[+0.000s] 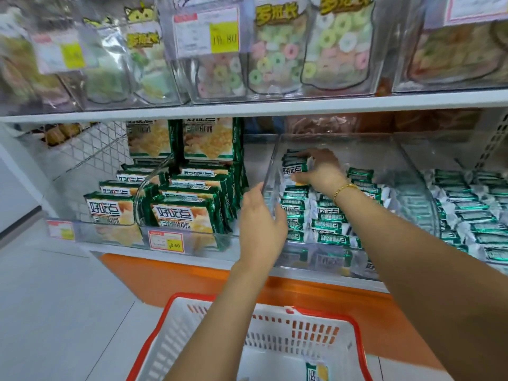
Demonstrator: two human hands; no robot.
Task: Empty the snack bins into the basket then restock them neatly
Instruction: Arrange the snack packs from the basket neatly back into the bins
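Lower shelf, middle position: a clear bin holds rows of small green snack packets, lying mainly in its near and right parts. The left hand grips the bin's left wall near the front corner, with the fingers curled round the edge. The right hand, with a gold bracelet at the wrist, is inside the far left of the bin. Its fingers and thumb are closed on a small stack of the same packets, held on edge.

Below the shelf, nearest the viewer, sits a white basket with a red rim. One loose packet lies in it at the near edge.

Left of the bin stand larger green packs behind a price tag. To its right lie more small packets. On the upper shelf stand bags of ring sweets.
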